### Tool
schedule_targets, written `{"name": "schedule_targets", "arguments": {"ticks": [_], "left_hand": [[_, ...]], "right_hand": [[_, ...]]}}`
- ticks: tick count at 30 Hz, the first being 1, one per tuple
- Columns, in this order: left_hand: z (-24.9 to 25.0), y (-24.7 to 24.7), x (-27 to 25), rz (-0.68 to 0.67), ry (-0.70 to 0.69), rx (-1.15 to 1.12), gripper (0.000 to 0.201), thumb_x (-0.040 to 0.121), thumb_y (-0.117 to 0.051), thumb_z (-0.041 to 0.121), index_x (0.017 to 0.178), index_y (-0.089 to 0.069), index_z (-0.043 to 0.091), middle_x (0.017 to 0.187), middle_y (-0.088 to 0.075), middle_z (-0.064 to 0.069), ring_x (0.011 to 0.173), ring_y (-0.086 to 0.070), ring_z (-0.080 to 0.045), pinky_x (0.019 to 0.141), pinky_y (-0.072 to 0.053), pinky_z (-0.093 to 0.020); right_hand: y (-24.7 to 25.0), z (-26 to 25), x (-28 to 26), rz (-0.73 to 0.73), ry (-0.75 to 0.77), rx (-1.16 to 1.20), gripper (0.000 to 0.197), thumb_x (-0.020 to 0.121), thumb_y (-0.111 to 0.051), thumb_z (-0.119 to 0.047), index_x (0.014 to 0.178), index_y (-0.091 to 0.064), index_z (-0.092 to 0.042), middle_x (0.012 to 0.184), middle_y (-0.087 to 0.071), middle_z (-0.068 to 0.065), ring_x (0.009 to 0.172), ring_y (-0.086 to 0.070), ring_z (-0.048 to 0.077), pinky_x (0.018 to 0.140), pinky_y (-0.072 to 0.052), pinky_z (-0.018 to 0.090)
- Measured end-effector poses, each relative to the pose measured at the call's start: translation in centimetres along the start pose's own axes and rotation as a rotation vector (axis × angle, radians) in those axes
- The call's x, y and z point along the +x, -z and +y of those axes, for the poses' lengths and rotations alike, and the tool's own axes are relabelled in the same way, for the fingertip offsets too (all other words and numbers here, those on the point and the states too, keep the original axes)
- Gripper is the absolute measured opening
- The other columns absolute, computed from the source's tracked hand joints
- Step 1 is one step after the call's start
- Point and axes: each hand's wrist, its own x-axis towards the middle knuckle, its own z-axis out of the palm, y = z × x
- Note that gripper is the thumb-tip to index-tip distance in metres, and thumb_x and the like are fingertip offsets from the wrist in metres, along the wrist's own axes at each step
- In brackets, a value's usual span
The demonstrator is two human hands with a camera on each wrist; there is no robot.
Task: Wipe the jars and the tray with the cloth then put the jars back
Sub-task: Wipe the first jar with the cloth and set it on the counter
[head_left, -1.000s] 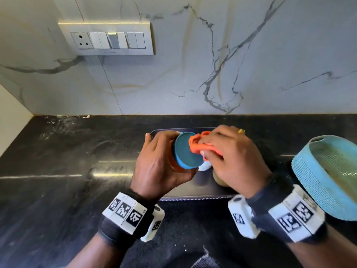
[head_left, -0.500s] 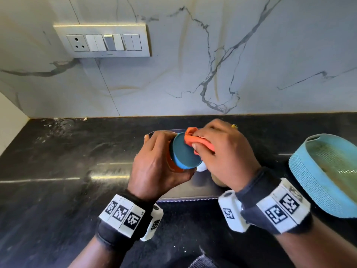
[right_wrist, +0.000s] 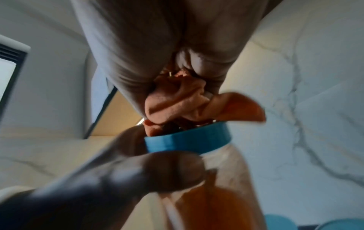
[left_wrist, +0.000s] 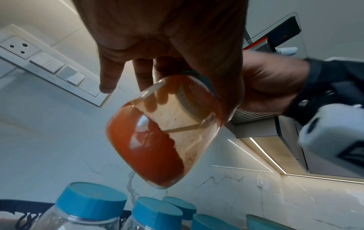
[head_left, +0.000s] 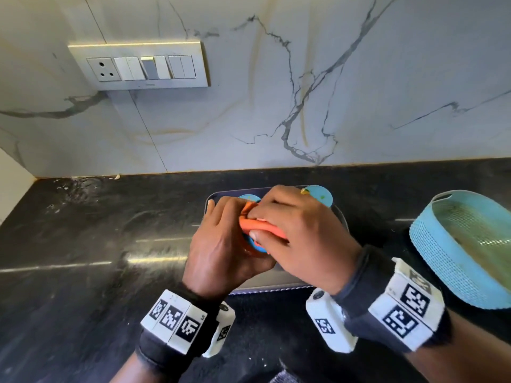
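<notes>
My left hand (head_left: 221,244) grips a clear jar of orange-red powder (left_wrist: 155,138), tilted in the air above the tray (head_left: 276,286). The jar's blue lid (right_wrist: 187,140) faces my right hand (head_left: 298,233), which holds a bunched orange cloth (head_left: 260,225) and presses it onto the lid. In the right wrist view the cloth (right_wrist: 177,105) sits on top of the lid. Other blue-lidded jars (left_wrist: 90,200) stand on the tray below; two of their lids (head_left: 318,196) show behind my hands in the head view.
A blue mesh basket (head_left: 456,244) stands tilted at the right on the black counter (head_left: 83,258). A marble wall with a switch panel (head_left: 141,67) rises behind. The counter's left half is bare, with some white specks near the back.
My right hand has slid the cloth across the lid so it now covers most of it. Both hands and the jar have shifted slightly; the lid is nearly hidden.
</notes>
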Motion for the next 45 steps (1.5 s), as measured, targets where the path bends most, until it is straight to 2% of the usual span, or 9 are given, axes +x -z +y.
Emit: {"name": "schedule_targets", "arguments": {"ticks": [2,6,11,14,19,23,29,34,45], "left_hand": [[-0.1,0.4,0.0,-0.003,-0.031,0.009,0.069,0.065,-0.082,0.051,0.116,-0.057,0.011,0.111,-0.059,0.005,0.095,-0.064,-0.022,0.079,-0.054,-0.039],[0.1,0.4,0.2,0.003,0.024,0.041,0.069,0.059,-0.089,0.046,0.112,-0.063,0.010,0.108,-0.066,0.000,0.090,-0.068,-0.022,0.073,-0.054,-0.037],[-0.1,0.6,0.3,0.004,0.037,0.029,0.072,0.059,-0.084,0.053,0.113,-0.061,0.012,0.104,-0.064,0.002,0.089,-0.064,-0.019,0.075,-0.049,-0.029],[0.3,0.3,0.4,0.007,0.036,0.036,0.071,0.059,-0.088,0.049,0.113,-0.063,0.011,0.106,-0.065,0.001,0.091,-0.067,-0.021,0.074,-0.055,-0.037],[0.1,0.6,0.5,-0.010,-0.002,0.011,0.072,0.062,-0.082,0.054,0.116,-0.061,0.012,0.107,-0.063,0.004,0.095,-0.064,-0.018,0.080,-0.051,-0.030],[0.5,0.3,0.6,0.023,0.012,0.007,0.070,0.061,-0.087,0.052,0.115,-0.062,0.013,0.106,-0.064,0.003,0.091,-0.067,-0.022,0.077,-0.056,-0.042],[0.6,0.5,1.0,0.060,-0.014,0.014,0.069,0.067,-0.082,0.055,0.113,-0.062,0.008,0.105,-0.065,0.000,0.092,-0.066,-0.023,0.079,-0.056,-0.045],[0.3,-0.2,0.8,-0.002,-0.067,0.109,0.070,0.064,-0.088,0.050,0.115,-0.064,0.008,0.113,-0.067,-0.001,0.102,-0.067,-0.024,0.107,-0.041,-0.065],[0.8,0.9,1.4,0.001,-0.053,0.104,0.074,0.068,-0.077,0.060,0.116,-0.063,0.005,0.112,-0.068,-0.002,0.103,-0.065,-0.023,0.111,-0.037,-0.065]], "right_hand": [[0.3,0.2,-0.3,-0.025,0.047,-0.011,0.022,0.088,-0.062,-0.028,0.101,-0.077,-0.019,0.096,-0.066,0.000,0.084,-0.065,0.021,0.074,-0.055,0.037],[0.6,2.7,0.5,0.118,-0.145,-0.035,0.021,0.082,-0.064,-0.028,0.094,-0.079,-0.020,0.090,-0.067,-0.003,0.081,-0.066,0.019,0.075,-0.049,0.032],[0.5,1.1,-0.8,-0.011,-0.021,0.024,0.020,0.085,-0.066,-0.027,0.098,-0.078,-0.019,0.096,-0.069,-0.004,0.086,-0.065,0.015,0.078,-0.051,0.028],[0.7,2.8,-0.1,0.111,-0.153,-0.029,0.017,0.082,-0.065,-0.029,0.093,-0.074,-0.020,0.090,-0.066,-0.004,0.081,-0.065,0.018,0.076,-0.047,0.026],[0.5,0.8,-1.1,0.034,0.019,-0.015,0.018,0.088,-0.065,-0.026,0.098,-0.074,-0.015,0.094,-0.067,0.000,0.083,-0.064,0.017,0.077,-0.051,0.028],[1.3,2.6,-0.8,0.120,-0.150,-0.114,0.018,0.080,-0.069,-0.025,0.095,-0.073,-0.016,0.092,-0.065,-0.001,0.080,-0.064,0.021,0.075,-0.054,0.038],[1.1,1.5,-1.4,0.116,-0.161,-0.046,0.021,0.083,-0.062,-0.033,0.094,-0.077,-0.022,0.089,-0.066,-0.002,0.079,-0.065,0.019,0.072,-0.055,0.037],[1.1,2.2,-0.2,0.209,-0.269,-0.049,0.014,0.083,-0.069,-0.027,0.089,-0.080,-0.021,0.084,-0.067,-0.002,0.076,-0.064,0.016,0.071,-0.054,0.032],[1.2,-0.1,1.0,0.285,-0.194,0.001,0.017,0.081,-0.072,-0.025,0.093,-0.082,-0.021,0.084,-0.066,-0.001,0.077,-0.063,0.017,0.067,-0.054,0.033]]}}
